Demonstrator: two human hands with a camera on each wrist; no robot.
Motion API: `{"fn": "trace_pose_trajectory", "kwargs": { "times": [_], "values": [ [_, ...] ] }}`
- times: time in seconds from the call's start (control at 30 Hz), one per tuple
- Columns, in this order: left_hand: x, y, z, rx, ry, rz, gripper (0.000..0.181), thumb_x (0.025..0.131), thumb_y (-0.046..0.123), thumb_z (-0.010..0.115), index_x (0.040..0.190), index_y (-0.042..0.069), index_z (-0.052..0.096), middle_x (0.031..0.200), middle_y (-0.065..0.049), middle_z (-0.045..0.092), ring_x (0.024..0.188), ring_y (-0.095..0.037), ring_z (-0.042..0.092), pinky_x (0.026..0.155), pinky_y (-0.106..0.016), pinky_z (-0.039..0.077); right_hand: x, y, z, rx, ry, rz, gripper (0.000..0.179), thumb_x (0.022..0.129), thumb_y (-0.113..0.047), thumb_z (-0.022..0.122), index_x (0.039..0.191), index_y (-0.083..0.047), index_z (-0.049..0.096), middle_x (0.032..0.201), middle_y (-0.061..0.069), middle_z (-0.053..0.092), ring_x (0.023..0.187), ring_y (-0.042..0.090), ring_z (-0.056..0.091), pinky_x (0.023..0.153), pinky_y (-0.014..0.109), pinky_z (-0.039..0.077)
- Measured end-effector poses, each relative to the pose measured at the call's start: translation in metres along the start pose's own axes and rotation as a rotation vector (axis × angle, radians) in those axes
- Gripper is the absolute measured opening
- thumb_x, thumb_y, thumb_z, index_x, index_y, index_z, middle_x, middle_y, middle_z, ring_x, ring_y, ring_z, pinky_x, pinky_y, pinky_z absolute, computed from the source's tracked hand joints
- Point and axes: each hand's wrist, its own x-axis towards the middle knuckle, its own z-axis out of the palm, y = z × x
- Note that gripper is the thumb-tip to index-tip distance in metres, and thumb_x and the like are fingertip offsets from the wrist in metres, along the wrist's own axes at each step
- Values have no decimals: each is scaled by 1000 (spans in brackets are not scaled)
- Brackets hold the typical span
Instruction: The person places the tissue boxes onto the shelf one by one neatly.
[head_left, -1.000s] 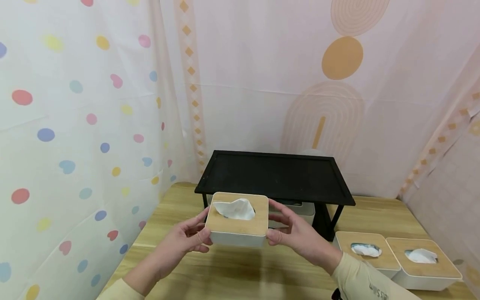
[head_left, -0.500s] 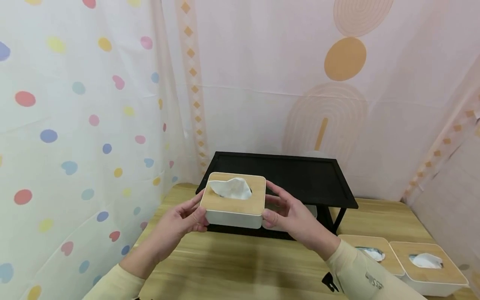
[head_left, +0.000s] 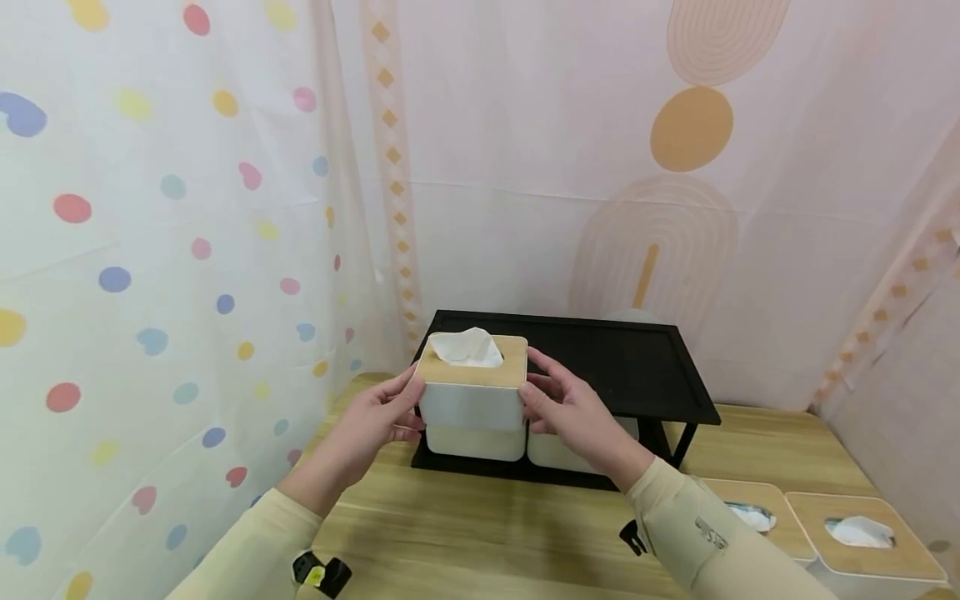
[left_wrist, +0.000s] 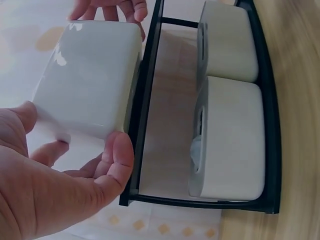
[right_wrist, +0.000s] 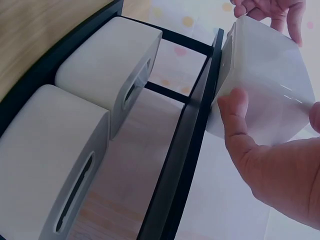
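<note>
A white tissue box with a wood-look lid and a tissue poking out is held between my two hands at the left front of the black two-tier rack. My left hand grips its left side, thumb at the near edge. On the opposite side, my right hand grips it the same way. Both wrist views show the box at the rack's upper front edge; whether it touches the top board I cannot tell. Beneath that board, two white tissue boxes stand side by side on the lower tier, one box nearer the left end.
Two more tissue boxes stand together on the wooden table at the right, the outer box nearest the table's edge. A dotted curtain hangs on the left and a patterned cloth behind the rack.
Both hands have raised the tissue box and carried it forward, from in front of the rack to its top board's left front. The lower-tier boxes have come more into view.
</note>
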Motion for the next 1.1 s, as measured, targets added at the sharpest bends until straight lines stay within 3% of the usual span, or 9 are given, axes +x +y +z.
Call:
{"fn": "trace_pose_trajectory", "kwargs": {
  "times": [0.13, 0.27, 0.37, 0.53, 0.6, 0.7, 0.8, 0.9, 1.1],
  "values": [
    [9, 4, 0, 39, 46, 16, 65, 111, 47, 56, 167, 19, 38, 159, -20, 54, 92, -17, 70, 84, -29, 61, 6, 1, 2, -55, 70, -45, 62, 110, -41, 61, 166, -33, 37, 158, 10, 57, 119, 24, 70, 96, 40, 62],
    [15, 3, 4, 121, 208, 117, 62, 107, 50, 63, 159, 17, 54, 143, -19, 68, 92, -16, 75, 81, -25, 61, 10, 0, 10, -238, 225, -221, 51, 107, -36, 67, 155, -23, 56, 140, 8, 72, 107, 17, 74, 87, 31, 62],
    [17, 0, 8, 257, 385, 298, 49, 103, 47, 71, 143, 18, 71, 127, -11, 78, 89, -19, 77, 74, -20, 59, 10, -1, 16, -455, 381, -433, 35, 103, -29, 75, 136, -18, 72, 117, 3, 80, 88, 11, 73, 74, 26, 60],
    [19, -8, 11, 649, 658, 738, 20, 96, 26, 83, 113, 15, 86, 103, -2, 85, 73, -20, 79, 59, -20, 56, 11, 5, 20, -778, 580, -789, 19, 94, -20, 85, 112, -15, 83, 100, -2, 83, 82, 10, 76, 70, 30, 62],
    [19, -12, 10, 795, 721, 877, 18, 94, 22, 84, 110, 14, 86, 100, -3, 85, 68, -20, 77, 57, -27, 57, 11, 8, 19, -842, 603, -868, 18, 93, -19, 85, 111, -15, 83, 101, -3, 84, 86, 12, 78, 72, 33, 63],
    [19, -19, 8, 941, 741, 999, 28, 93, 25, 82, 118, 12, 84, 102, -7, 85, 71, -25, 78, 60, -41, 58, 9, 13, 18, -901, 603, -914, 23, 93, -19, 84, 116, -15, 82, 103, -2, 84, 88, 15, 78, 72, 35, 62],
    [17, -24, 5, 1012, 711, 1023, 39, 95, 31, 78, 129, 12, 79, 104, -10, 84, 78, -30, 78, 69, -47, 60, 7, 17, 17, -946, 589, -917, 32, 93, -20, 85, 124, -16, 79, 106, -1, 83, 90, 18, 77, 74, 35, 62],
    [14, -26, 2, 1051, 663, 990, 48, 96, 35, 77, 139, 13, 73, 107, -13, 83, 88, -34, 78, 80, -52, 61, 6, 19, 17, -976, 566, -905, 42, 91, -21, 86, 132, -16, 76, 107, 1, 82, 94, 21, 76, 78, 36, 63],
    [9, -26, 1, 1138, 522, 743, 84, 89, 48, 83, 162, 22, 49, 126, -16, 77, 114, -39, 73, 102, -60, 54, 1, 17, 16, -983, 449, -797, 56, 93, -26, 85, 146, -16, 66, 115, 5, 79, 106, 26, 74, 93, 41, 62]
  ]
}}
